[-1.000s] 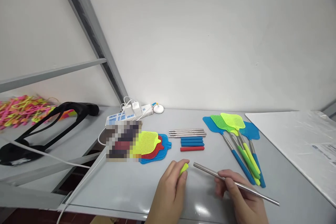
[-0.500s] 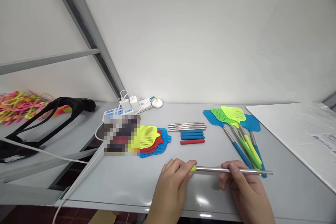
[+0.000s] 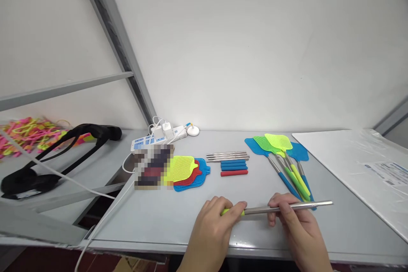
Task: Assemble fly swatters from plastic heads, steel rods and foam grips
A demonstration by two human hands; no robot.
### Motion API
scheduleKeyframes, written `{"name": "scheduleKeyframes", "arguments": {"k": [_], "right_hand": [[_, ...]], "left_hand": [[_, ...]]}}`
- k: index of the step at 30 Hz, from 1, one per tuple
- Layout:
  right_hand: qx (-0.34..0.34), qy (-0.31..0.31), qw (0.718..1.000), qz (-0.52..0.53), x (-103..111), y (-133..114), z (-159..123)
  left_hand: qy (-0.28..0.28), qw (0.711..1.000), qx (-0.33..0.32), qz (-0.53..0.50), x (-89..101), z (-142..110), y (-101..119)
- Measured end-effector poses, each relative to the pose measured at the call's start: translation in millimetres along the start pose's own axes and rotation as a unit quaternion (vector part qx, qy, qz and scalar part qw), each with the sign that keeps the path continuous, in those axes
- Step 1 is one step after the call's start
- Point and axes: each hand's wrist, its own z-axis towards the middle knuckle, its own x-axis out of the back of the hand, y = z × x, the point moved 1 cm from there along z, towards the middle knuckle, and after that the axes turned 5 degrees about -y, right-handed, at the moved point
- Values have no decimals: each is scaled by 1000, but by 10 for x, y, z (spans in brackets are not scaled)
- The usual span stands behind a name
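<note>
My left hand [image 3: 216, 225] is closed round a yellow-green handle grip, with a metal rod [image 3: 259, 211] coming out of its right end. My right hand [image 3: 293, 221] pinches the same rod between thumb and fingers, near its free end. Beyond the hands lie several loose metal rods [image 3: 228, 156], several blue grips [image 3: 233, 165] and one red grip [image 3: 234, 173]. To their left are loose fly swatter heads: a yellow one [image 3: 183, 168], a red one [image 3: 196, 174] and a blue one [image 3: 204, 178]. Assembled fly swatters [image 3: 279, 141] lie overlapped at the right.
A white power strip [image 3: 148, 141] with plugs and cables stands at the back left. Black straps [image 3: 76, 153] and a colourful pile [image 3: 28, 136] lie on the left surface. A white wrapped panel [image 3: 347, 157] covers the right side. A metal frame post [image 3: 127, 51] rises at left.
The camera view has shifted slightly. The rod has tilted, its free end now a little higher than the grip end. Both hands keep their hold.
</note>
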Motion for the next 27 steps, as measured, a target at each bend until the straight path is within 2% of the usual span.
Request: {"name": "scheduleKeyframes", "arguments": {"k": [3, 5, 9, 11, 13, 15, 17, 19, 23, 27], "right_hand": [[13, -90, 996, -20, -204, -148, -39], [-5, -115, 993, -4, -343, -222, -56], [-74, -83, 993, 31, -461, -263, -47], [-88, -76, 992, 57, -468, -253, -28], [-83, -79, 989, 97, -490, -241, -16], [-85, -81, 985, 130, -546, -225, -22], [-103, -71, 981, 147, -615, -203, -43], [-109, -66, 982, 137, -658, -177, -64], [-72, -80, 990, 96, -577, -127, -78], [-80, -63, 993, 61, -366, -146, -100]], "left_hand": [[46, 997, -3, -65, 14, -54, 98], [57, 992, 11, -108, 50, -84, 149], [17, 979, 35, -199, 217, -144, 147], [51, 965, 58, -249, 310, -180, 113], [123, 936, 119, -307, 375, -212, 85], [173, 892, 190, -371, 399, -226, 78], [176, 856, 243, -420, 398, -214, 89], [161, 834, 276, -449, 393, -191, 97], [162, 802, 313, -482, 410, -181, 74], [198, 811, 322, -447, 475, -222, 29]]}}
